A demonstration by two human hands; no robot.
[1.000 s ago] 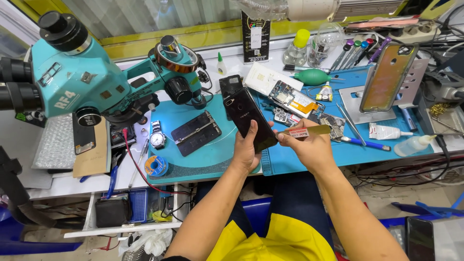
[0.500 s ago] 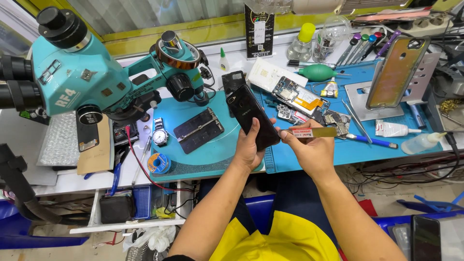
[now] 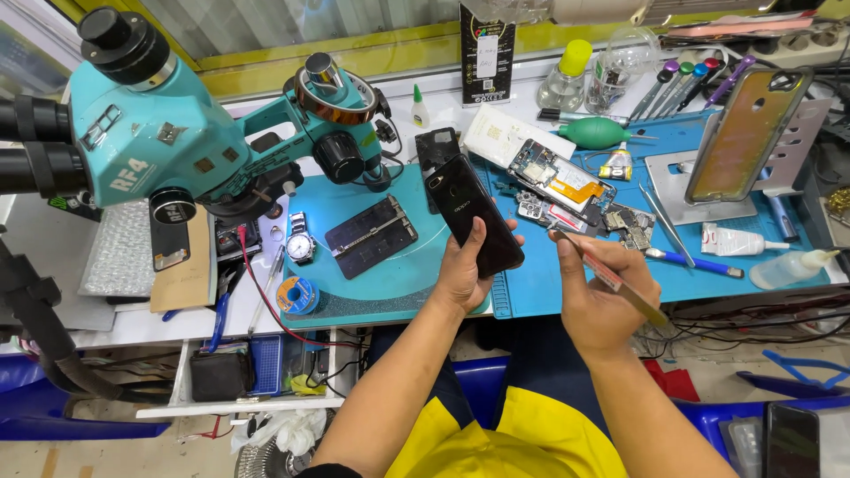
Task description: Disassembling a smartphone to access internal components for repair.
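Note:
My left hand grips a black phone, back side up, above the edge of the round teal mat. My right hand holds a thin flat tool, its tip pointing toward the phone's right edge. Just beyond the phone lie an opened phone body with an exposed circuit board and loose small parts on the blue work mat.
A teal stereo microscope stands at the left. A wristwatch, a solder reel and a dark plate lie on the teal mat. A phone shell leans on a stand; tweezers, tubes, bottles and screwdrivers crowd the right.
The phone in my left hand stays put. My right hand has drawn slightly right and toward me with the flat tool, away from the phone's edge.

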